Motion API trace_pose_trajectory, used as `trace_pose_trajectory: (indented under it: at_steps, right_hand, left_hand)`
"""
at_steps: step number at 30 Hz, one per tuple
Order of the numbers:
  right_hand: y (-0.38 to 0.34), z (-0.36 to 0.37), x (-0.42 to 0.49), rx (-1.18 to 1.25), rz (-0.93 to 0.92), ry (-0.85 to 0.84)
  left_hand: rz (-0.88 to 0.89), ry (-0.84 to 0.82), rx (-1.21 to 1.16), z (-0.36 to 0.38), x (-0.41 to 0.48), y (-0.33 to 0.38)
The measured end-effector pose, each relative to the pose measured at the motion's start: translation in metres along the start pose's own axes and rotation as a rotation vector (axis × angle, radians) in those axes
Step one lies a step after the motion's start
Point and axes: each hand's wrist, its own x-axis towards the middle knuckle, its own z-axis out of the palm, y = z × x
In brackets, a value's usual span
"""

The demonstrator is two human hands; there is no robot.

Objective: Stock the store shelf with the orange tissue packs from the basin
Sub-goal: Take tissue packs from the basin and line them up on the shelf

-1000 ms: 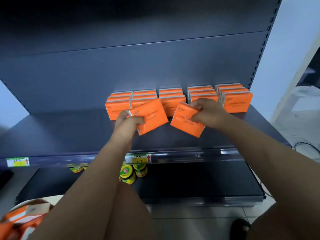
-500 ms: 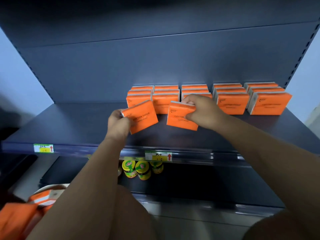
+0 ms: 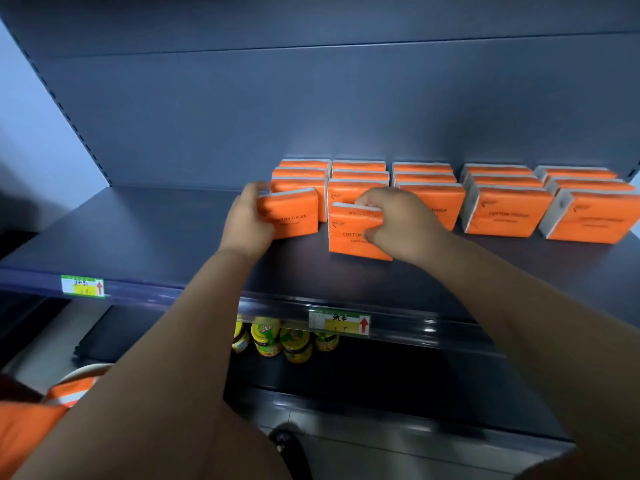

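Observation:
Several rows of orange tissue packs stand at the back of the dark shelf. My left hand grips one orange tissue pack upright at the front of the leftmost row. My right hand grips a second orange tissue pack that stands on the shelf in front of the second row. At the lower left, the white basin shows its rim with more orange packs in it.
Price tags sit on the shelf's front rail. Yellow-green jars stand on the lower shelf below. The left half of the shelf surface is bare. An orange bag or cloth lies at the bottom left.
Both hands have carried their packs back toward the rows and set them upright. The view has shifted closer and to the left.

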Motion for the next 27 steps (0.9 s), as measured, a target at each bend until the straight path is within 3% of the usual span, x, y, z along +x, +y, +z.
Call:
trace_pose_trajectory:
  at_steps: [8, 19, 24, 27]
  right_hand:
    - [0.011, 0.003, 0.011, -0.042, 0.020, 0.021]
    - [0.001, 0.015, 0.020, -0.184, 0.005, 0.024]
    - [-0.004, 0.014, 0.021, -0.384, -0.052, -0.017]
    - [-0.005, 0.017, 0.021, -0.482, -0.091, 0.034]
  left_hand:
    - [0.140, 0.000, 0.091, 0.010, 0.019, -0.011]
    - [0.099, -0.029, 0.158, 0.016, 0.019, -0.005]
    - [0.376, 0.002, 0.488, 0.011, 0.009, 0.008]
    - [0.434, -0.001, 0.592, 0.016, 0.006, 0.018]
